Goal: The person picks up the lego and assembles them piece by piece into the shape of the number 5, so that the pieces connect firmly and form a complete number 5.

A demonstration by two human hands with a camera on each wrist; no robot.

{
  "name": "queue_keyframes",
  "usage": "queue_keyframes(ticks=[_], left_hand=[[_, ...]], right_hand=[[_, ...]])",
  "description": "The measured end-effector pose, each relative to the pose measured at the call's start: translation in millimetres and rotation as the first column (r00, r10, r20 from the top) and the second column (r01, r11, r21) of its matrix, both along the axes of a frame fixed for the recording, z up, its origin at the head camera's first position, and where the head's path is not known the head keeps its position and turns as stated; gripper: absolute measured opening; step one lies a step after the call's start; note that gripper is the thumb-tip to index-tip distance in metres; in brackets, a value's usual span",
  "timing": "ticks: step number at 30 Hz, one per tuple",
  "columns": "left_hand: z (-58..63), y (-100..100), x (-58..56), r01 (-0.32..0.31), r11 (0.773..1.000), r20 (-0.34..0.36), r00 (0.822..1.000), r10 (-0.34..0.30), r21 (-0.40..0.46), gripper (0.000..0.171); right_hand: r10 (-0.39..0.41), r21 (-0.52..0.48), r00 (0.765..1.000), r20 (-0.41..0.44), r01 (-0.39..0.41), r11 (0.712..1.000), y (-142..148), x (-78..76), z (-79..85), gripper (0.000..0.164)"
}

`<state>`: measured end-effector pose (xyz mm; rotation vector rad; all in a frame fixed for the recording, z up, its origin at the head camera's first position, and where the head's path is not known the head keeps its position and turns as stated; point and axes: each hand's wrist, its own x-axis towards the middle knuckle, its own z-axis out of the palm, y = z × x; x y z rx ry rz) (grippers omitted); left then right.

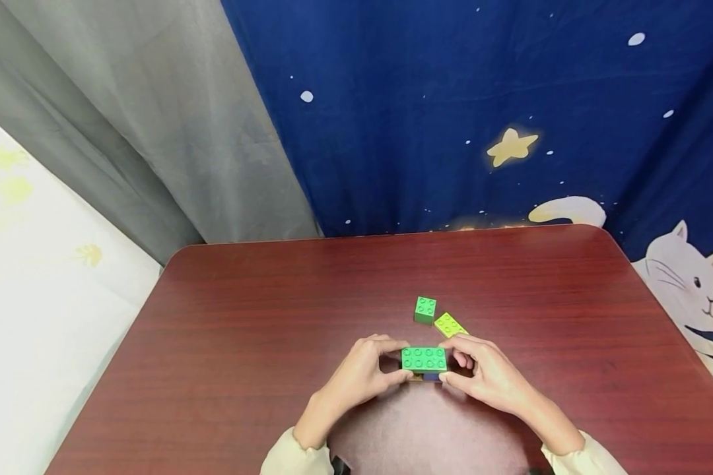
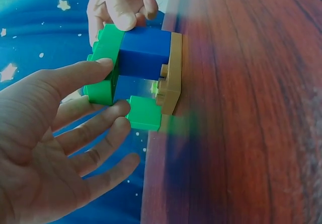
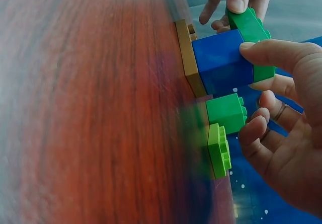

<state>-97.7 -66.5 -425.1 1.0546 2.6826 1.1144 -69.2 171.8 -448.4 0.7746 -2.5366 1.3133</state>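
Observation:
A long green eight-stud brick sits on a blue block, which stands on one end of a tan plate on the table. In the left wrist view, an open space shows between the green brick's left end and the plate's bare studs. My left hand pinches that left end between thumb and forefinger, its other fingers spread loosely. With thumb and forefinger, my right hand grips the right end; in the right wrist view its thumb lies where green meets blue.
Just beyond the stack, a small green four-stud brick stands on the reddish-brown table. A flat lime brick lies beside it, close to my right fingers. Grey and blue curtains hang behind the table's far edge.

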Motion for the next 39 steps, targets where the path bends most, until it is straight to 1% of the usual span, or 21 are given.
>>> queue_keyframes(ticks=[3,8,13,16,19,21,22,23,26,28,31,33,35,39], left_hand=[[-0.3,1,-0.2,-0.001,1.000,0.023,1.000,0.001,-0.003,0.038],[0.2,2,-1.3,-0.003,1.000,0.044,0.999,0.002,0.005,0.038],[0.5,-1,-1.8,0.002,0.999,0.018,1.000,-0.001,-0.048,0.038],[1.0,-5,-1.1,0.015,0.997,-0.016,1.000,-0.016,-0.078,0.038],[1.0,-8,0.9,0.021,0.997,-0.045,0.999,-0.024,-0.077,0.037],[0.0,-8,2.2,0.021,0.998,-0.056,0.998,-0.025,-0.064,0.037],[-0.5,-8,2.7,0.019,0.998,-0.056,0.998,-0.023,-0.058,0.037],[-0.7,-8,3.1,0.019,0.998,-0.056,0.998,-0.021,-0.053,0.038],[-1.2,-7,3.8,0.018,0.998,-0.074,0.997,-0.022,-0.064,0.043],[-0.2,-7,4.3,0.013,0.997,-0.080,0.997,-0.019,-0.079,0.049],[2.7,-8,3.9,-0.014,0.996,-0.061,0.998,0.008,-0.090,0.057],[4.7,-9,1.0,-0.040,0.996,-0.035,0.999,0.038,-0.074,0.057],[7.1,-10,-4.1,-0.069,0.996,-0.020,0.997,0.068,-0.060,0.054],[9.4,-7,-20.2,-0.093,0.995,-0.019,0.996,0.092,-0.031,0.042]], right_hand=[[0.001,0.006,1.000,-0.006,-0.001,1.000,1,0.4,0.6,0.037],[-0.004,0.024,0.999,-0.048,0.005,1.000,1,0.2,2.2,0.036],[-0.050,0.065,0.997,-0.066,0.054,0.996,0,3.3,2.1,0.035],[-0.086,0.114,0.996,-0.020,0.088,0.990,0,6.5,3.0,0.040],[-0.082,0.142,0.996,0.034,0.077,0.987,2,7.4,6.9,0.047],[-0.074,0.146,0.997,0.027,0.069,0.987,6,5.5,10.3,0.048],[-0.080,0.150,0.997,0.013,0.078,0.986,8,4.0,11.7,0.047],[-0.094,0.153,0.996,-0.001,0.093,0.984,10,2.2,12.9,0.045],[-0.183,0.178,0.983,-0.032,0.186,0.966,17,-2.9,15.2,0.036],[-0.244,0.199,0.969,-0.021,0.244,0.949,22,-5.4,16.5,0.032],[-0.302,0.221,0.953,-0.004,0.295,0.930,27,-9.0,17.6,0.029],[-0.320,0.229,0.948,0.004,0.310,0.923,30,-11.2,17.6,0.028],[-0.323,0.228,0.946,0.007,0.313,0.922,31,-13.2,17.1,0.028],[-0.323,0.229,0.946,0.018,0.311,0.922,32,-15.2,15.0,0.028]])
